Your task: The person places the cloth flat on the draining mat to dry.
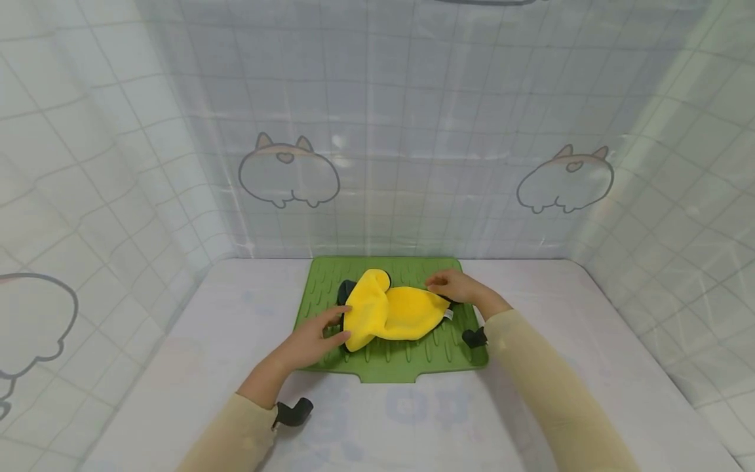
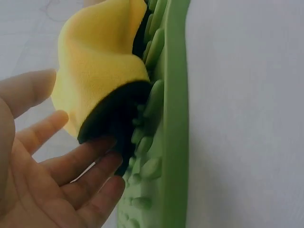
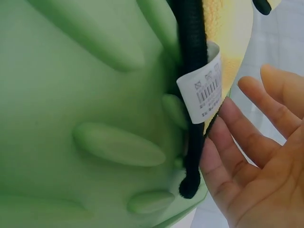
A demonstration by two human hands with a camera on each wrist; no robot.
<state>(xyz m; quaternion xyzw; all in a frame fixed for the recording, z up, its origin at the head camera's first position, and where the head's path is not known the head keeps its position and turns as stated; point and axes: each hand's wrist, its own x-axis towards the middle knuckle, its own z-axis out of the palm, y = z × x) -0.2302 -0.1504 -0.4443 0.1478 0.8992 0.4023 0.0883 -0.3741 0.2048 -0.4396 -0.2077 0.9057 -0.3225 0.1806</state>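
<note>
L hand [image 1: 312, 337]: fingers spread, loosely straight, no grip; index tip at cloth's yellow face, other tips at its dark underside; thumb contact: can't tell.
R hand [image 1: 457, 286]: fingers relaxed, loosely straight, no grip; tips against cloth's far R edge, thumb clear of it.
Cloth [image 1: 407, 313]: btwn the 2 hands, on mat; yellow one face, dark other; rumpled, L end folded & raised next to L hand, flatter twd R hand.
Tag [image 1: 448, 314]: white w/ barcode, on cloth edge, just nearer the wearer than R hand.
Mat [image 1: 387, 375]: green, raised ribs, tab on near edge; under both hands, bears cloth.
Wrist pcs [image 1: 293, 412]: black, 1 per wrist, just behind each hand.
Sleeves [image 1: 533, 387]: beige, behind hands.
Count: 2 hands, 1 cloth, 1 tag, 1 mat, 2 wrist pcs, 2 sleeves.
Table [image 1: 407, 432]: whitish w/ faint print, under mat, out past both hands.
Sheeting [image 1: 377, 216]: pale, grid print, beyond hands & both sides.
Cartoon animals [image 1: 289, 174]: 2 whole on back sheeting, well beyond hands; 1 part-cut, far L of L hand.
</note>
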